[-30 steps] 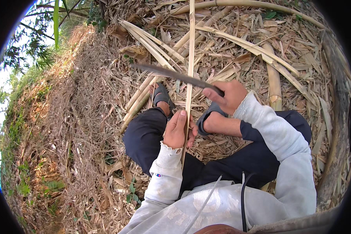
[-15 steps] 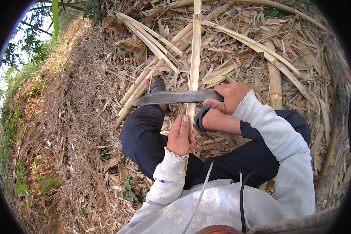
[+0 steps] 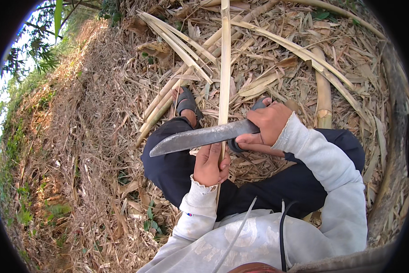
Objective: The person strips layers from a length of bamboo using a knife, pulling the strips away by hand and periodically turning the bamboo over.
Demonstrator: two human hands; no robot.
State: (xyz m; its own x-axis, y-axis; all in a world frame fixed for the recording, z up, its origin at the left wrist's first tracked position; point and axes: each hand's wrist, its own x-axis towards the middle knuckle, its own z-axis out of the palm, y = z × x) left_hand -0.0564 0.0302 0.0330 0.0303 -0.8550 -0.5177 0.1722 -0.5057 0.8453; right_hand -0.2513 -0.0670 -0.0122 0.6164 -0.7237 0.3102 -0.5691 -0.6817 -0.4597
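A long pale bamboo strip (image 3: pixel 225 73) runs from the top of the view down toward my lap. My left hand (image 3: pixel 208 167) grips it low down, fingers wrapped round it and thumb along its face. In my right hand (image 3: pixel 270 123) is a machete (image 3: pixel 200 137) with a broad, dark grey blade; my fist hides its handle. The blade lies slantwise across the strip, just beyond my left fingers, its tip pointing left over my knee. Whether the edge touches the strip I cannot tell.
Split bamboo pieces (image 3: pixel 179 43) lie beyond at the left, with more strips (image 3: pixel 300 50) at the right. A bamboo pole (image 3: pixel 323 98) rests by my right side. A log (image 3: pixel 388 132) edges the right. Dry leaves and shavings (image 3: pixel 95 136) cover the ground; my sandaled foot (image 3: pixel 186 104) is near the strip.
The machete has come nearer along the strip toward my left hand, and its tip has swung down to the left. My left hand keeps its hold, almost unmoved.
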